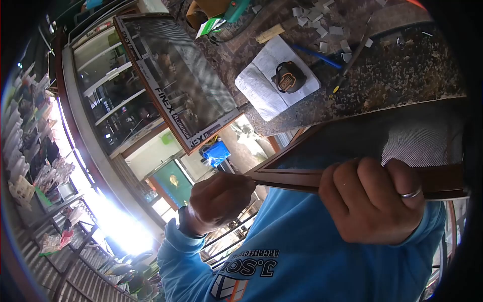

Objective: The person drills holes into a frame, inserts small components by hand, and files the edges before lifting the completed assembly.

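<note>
A brown frame (297, 178) with dark mesh (420, 143) lies between the front of my blue shirt and the workbench edge. My left hand (221, 200) is closed in a fist on the left corner of this frame. Further right, my right hand (375, 201), with a ring on one finger, wraps over the same brown rail, its fingers curled. Beyond the frame, on the bench, a tape measure (290, 77) rests on an open white notebook (261, 85). A blue pen (317, 56) is beside the notebook.
The worn bench (402, 75) carries small grey pieces (314, 20), a thin tool with a yellow tip (337, 88) and a wooden piece (270, 33). Another framed screen (186, 75) with FINEX labels stands at the left of the bench. A blue bag (216, 153) hangs behind.
</note>
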The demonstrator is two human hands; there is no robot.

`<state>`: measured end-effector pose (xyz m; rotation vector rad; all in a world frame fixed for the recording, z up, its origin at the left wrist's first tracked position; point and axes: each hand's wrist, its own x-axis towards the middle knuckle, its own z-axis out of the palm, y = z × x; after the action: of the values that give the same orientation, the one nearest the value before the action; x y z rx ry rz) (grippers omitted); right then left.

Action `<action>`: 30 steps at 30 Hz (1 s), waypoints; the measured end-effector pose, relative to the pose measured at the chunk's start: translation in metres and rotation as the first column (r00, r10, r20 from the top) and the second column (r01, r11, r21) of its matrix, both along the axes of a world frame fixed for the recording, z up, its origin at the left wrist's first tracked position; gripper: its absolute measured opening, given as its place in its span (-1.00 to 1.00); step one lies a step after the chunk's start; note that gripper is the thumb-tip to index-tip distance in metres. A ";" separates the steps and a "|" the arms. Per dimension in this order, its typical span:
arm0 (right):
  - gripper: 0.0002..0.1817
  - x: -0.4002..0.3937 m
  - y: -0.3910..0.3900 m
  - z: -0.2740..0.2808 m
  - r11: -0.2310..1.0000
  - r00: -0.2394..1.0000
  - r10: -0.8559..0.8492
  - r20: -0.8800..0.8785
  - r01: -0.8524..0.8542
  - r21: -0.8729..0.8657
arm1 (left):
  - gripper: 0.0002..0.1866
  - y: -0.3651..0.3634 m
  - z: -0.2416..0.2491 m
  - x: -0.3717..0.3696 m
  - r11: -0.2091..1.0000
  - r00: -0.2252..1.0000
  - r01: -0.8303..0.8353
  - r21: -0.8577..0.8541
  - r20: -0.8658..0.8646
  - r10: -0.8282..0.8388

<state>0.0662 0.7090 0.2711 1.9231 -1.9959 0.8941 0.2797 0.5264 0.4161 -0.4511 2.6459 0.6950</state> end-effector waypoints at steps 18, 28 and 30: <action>-0.85 0.001 -0.004 -0.015 0.988 0.993 -0.021 -0.115 0.003 -0.153 | -0.79 -0.003 0.005 -0.028 0.988 0.973 0.150 0.022 0.174 -0.151; -0.83 0.004 -0.005 -0.018 0.987 0.992 -0.021 -0.125 0.000 -0.161 | -0.78 -0.025 -0.003 -0.026 0.975 0.973 0.127 0.180 0.169 -0.158; -0.83 0.004 -0.006 -0.019 0.984 0.992 -0.027 -0.127 0.004 -0.180 | -0.79 -0.027 -0.002 -0.027 0.971 0.966 0.141 0.193 0.190 -0.178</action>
<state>0.0702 0.7028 0.2522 1.8157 -1.7900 0.8884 0.2523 0.4997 0.4146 -0.2408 2.3699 0.7802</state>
